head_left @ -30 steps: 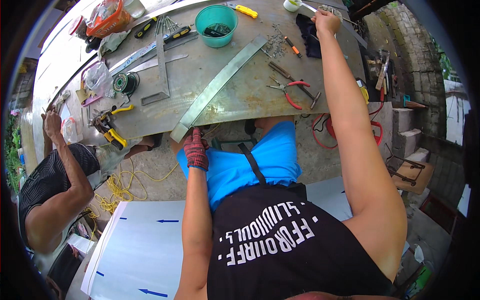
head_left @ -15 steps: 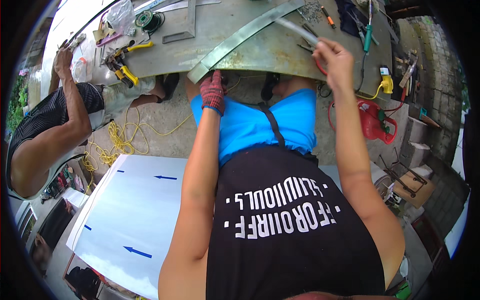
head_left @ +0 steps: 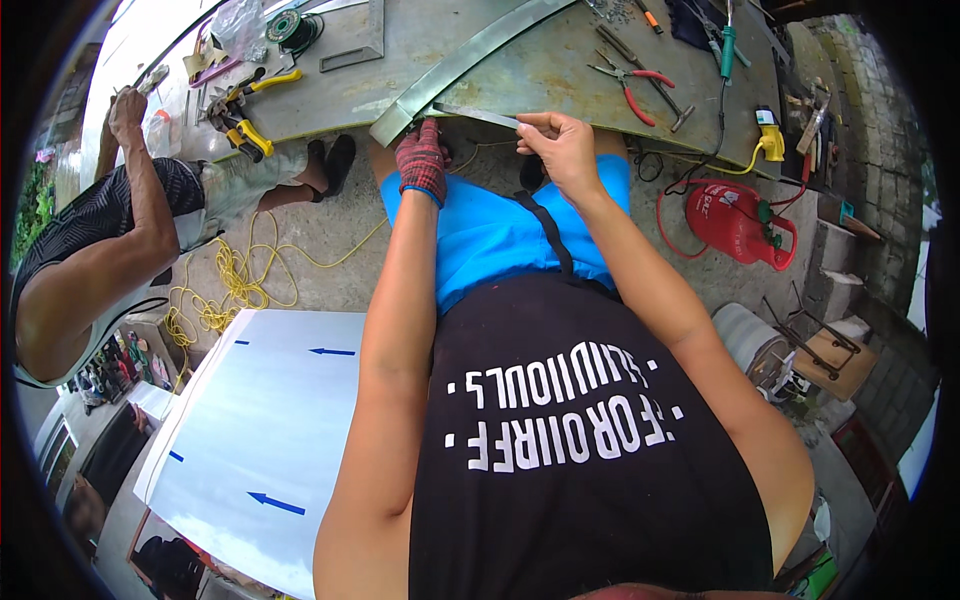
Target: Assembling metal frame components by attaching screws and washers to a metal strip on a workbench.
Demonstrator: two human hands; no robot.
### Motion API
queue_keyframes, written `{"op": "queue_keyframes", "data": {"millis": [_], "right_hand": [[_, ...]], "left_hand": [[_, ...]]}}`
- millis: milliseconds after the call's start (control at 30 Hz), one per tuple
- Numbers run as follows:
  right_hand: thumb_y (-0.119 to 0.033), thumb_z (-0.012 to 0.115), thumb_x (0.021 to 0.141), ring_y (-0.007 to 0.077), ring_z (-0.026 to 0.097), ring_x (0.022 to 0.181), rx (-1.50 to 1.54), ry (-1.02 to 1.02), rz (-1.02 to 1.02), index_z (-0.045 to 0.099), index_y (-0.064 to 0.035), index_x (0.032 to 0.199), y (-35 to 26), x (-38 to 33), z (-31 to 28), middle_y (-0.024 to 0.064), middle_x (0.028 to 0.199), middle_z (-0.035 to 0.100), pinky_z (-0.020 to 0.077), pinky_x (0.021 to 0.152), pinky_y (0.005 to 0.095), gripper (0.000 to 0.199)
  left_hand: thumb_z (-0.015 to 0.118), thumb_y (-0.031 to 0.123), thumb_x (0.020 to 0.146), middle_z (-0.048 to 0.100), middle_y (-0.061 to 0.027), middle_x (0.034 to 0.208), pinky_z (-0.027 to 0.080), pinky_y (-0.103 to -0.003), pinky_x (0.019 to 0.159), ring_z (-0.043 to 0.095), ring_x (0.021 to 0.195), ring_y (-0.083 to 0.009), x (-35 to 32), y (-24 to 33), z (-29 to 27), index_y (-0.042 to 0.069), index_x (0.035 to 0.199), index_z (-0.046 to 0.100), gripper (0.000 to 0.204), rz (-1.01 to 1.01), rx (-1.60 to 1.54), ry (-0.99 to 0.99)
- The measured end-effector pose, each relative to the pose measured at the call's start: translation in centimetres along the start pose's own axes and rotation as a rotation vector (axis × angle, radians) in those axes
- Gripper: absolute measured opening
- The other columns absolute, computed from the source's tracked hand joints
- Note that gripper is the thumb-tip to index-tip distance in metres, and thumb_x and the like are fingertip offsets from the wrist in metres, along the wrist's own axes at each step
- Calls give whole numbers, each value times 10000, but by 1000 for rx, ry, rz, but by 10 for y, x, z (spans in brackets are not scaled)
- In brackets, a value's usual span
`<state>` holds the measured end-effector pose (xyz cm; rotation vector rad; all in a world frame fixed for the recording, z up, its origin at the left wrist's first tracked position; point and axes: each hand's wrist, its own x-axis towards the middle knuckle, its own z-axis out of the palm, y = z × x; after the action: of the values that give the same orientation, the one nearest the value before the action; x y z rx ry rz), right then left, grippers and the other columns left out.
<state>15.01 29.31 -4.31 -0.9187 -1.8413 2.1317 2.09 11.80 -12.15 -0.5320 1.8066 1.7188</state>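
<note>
My left hand (head_left: 423,163), in a red and black checked glove, is at the bench's near edge, its fingers closed on the near end of a long, slightly curved metal strip (head_left: 465,62). That strip lies slantwise across the metal bench (head_left: 520,90). Bare, my right hand (head_left: 563,150) pinches a short, thin grey strip (head_left: 480,116) between thumb and fingers. The thin strip's far end reaches the long strip's edge beside my glove; whether they touch is unclear. Right of it lie red-handled pliers (head_left: 634,88) and a slim hammer-like tool (head_left: 664,98).
Yellow-handled snips (head_left: 240,125), a wire spool (head_left: 291,32) and a metal square (head_left: 352,50) lie to the left. A green-handled corded tool (head_left: 728,52) rests at right. A red gas cylinder (head_left: 735,220) and yellow cord (head_left: 235,275) are on the floor. Another person (head_left: 110,230) works at left.
My right hand has swung left and nearer, bringing the thin strip to the long strip's near end. The pliers are now uncovered. My left hand has barely moved.
</note>
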Motion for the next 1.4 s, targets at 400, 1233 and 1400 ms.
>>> {"op": "queue_keyframes", "data": {"millis": [400, 1233, 1400], "right_hand": [[-72, 710, 930, 126, 703, 739, -11, 13, -30, 721, 82, 1067, 2, 11, 12, 113, 881, 743, 611, 700, 268, 207], [-75, 707, 938, 88, 694, 747, -129, 1, -48, 742, 43, 1095, -7, 8, 15, 75, 880, 747, 594, 720, 234, 199], [-60, 709, 925, 107, 709, 744, -87, 2, -85, 756, 33, 1065, 1, 7, 20, 95, 866, 762, 604, 707, 254, 174]], "left_hand": [[679, 379, 978, 605, -47, 673, 502, -298, 510, 566, 549, -142, -6, 5, 1, 38, 927, 678, 345, -7, 9, 9], [677, 385, 975, 617, -70, 679, 515, -311, 513, 585, 571, -160, 1, 0, -2, 14, 958, 711, 373, -21, -16, -11], [677, 394, 973, 615, -75, 675, 516, -311, 513, 588, 572, -164, 4, -3, -3, 14, 960, 709, 381, -2, 25, 4]]}}
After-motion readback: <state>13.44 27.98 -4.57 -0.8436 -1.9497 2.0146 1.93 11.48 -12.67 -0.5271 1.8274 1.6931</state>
